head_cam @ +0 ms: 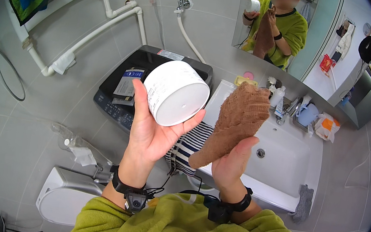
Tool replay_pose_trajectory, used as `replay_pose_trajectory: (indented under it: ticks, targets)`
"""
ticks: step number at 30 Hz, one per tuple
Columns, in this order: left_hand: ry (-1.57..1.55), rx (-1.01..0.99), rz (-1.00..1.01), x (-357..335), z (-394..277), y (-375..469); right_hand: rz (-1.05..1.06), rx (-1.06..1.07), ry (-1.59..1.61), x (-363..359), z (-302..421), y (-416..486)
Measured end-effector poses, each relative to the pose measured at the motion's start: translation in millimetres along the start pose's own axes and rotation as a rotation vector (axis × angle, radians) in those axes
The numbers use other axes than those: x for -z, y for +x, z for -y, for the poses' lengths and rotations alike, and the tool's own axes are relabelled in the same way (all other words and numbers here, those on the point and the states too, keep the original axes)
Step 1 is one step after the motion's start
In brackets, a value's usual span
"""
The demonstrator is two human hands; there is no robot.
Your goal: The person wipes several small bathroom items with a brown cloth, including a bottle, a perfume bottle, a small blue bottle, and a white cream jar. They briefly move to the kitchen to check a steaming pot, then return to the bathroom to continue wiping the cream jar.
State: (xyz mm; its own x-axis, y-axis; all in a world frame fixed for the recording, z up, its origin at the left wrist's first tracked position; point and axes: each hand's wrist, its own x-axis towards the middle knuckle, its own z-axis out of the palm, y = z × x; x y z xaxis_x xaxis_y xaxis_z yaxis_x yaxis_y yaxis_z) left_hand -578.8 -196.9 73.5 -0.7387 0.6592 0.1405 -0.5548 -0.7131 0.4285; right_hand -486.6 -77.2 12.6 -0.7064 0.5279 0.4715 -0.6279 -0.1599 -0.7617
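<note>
My left hand (149, 134) grips a round white plastic tub (176, 93) that bears small print. The tub is tipped so that its smooth flat end faces me. A brown terry cloth (238, 120) is in my right hand (234, 163), with the thumb along its near side and most fingers hidden behind it. Both hands are raised in front of me, the tub and cloth apart from each other. Beyond the cloth lies a white washbasin (287, 151). Under the tub, farther down, is a black top-loading washing machine (105, 104).
A striped cloth (193, 145) hangs between washer and basin. Toiletries, including a white bottle (278, 95), line the basin's back near the faucet (291, 107). A grey cloth (303, 203) drapes over its right corner. A toilet (66, 202) stands lower left; a mirror (313, 38) hangs above.
</note>
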Motion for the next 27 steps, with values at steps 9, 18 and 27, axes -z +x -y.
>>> replay_pose_trajectory:
  ticks: [9, 18, 27]
  targets:
    - [-0.229, 0.010, 0.380, 25, -2, 4, 0.012, 0.068, 0.098, -1, -1, -22]
    - [0.966, -0.458, 0.216, 15, 5, -5, 0.414, 0.668, -0.499, -20, 8, 16]
    - [1.672, -0.806, 0.187, 11, 5, -6, 0.574, 0.515, -1.007, -12, 32, 41]
